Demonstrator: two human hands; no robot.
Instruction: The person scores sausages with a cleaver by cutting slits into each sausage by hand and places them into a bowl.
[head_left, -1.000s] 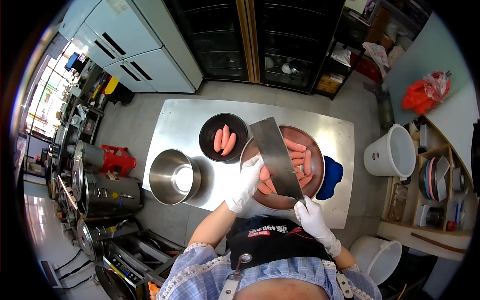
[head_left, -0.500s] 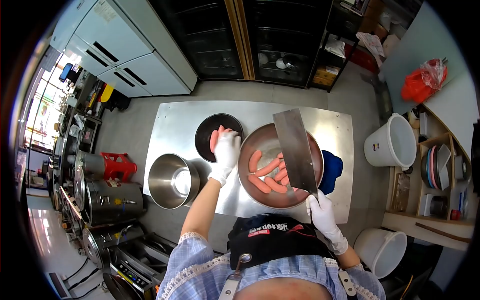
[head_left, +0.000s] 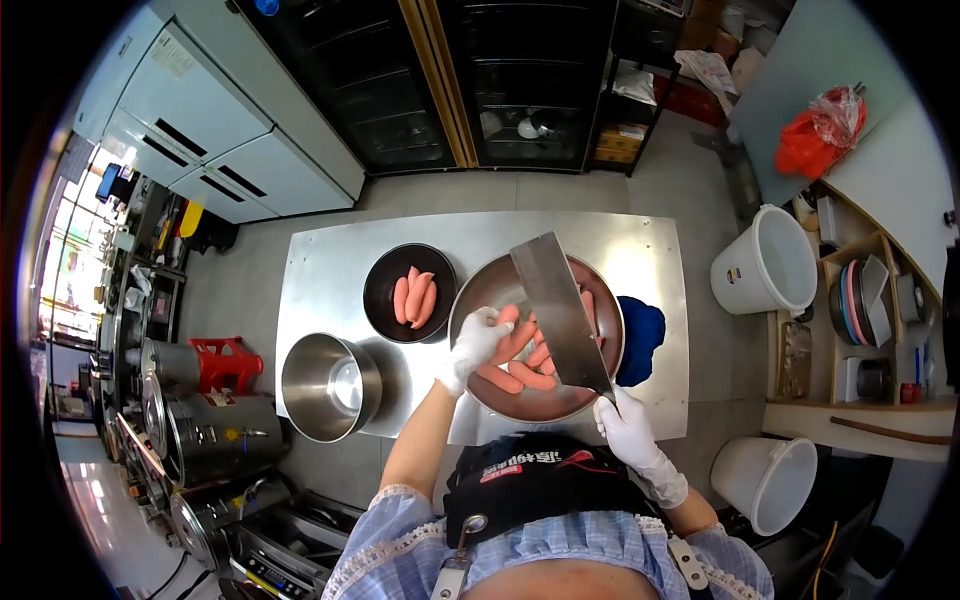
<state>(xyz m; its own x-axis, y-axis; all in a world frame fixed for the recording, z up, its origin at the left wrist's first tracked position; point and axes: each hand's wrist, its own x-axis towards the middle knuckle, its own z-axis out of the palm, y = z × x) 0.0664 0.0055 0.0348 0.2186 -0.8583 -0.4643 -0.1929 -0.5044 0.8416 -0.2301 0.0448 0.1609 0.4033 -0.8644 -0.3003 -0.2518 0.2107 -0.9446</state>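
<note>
White-gloved, my left hand [head_left: 477,345] is over the left side of a wide round metal pan [head_left: 480,288], with its fingers closed around a pink sausage [head_left: 508,314]. More sausages [head_left: 530,376] lie in the pan, some partly covered by the blade. My right hand [head_left: 626,425], also gloved, grips the handle of a broad cleaver [head_left: 558,305] at the pan's near right edge. The flat blade slants across the pan toward its far rim. Several sausages [head_left: 416,296] rest together in a black bowl [head_left: 375,303] to the far left of the pan.
An open steel pot [head_left: 330,388] stands on the left of the steel table [head_left: 310,262]. A bunched blue cloth [head_left: 641,340] lies against the pan's right side. White buckets [head_left: 764,262] and a shelf unit are on the right; large metal pots [head_left: 225,435] stand at left.
My left hand has moved from the black bowl to the pan and closed on a sausage. The cleaver stays in my right hand over the pan. The whole view has shifted slightly.
</note>
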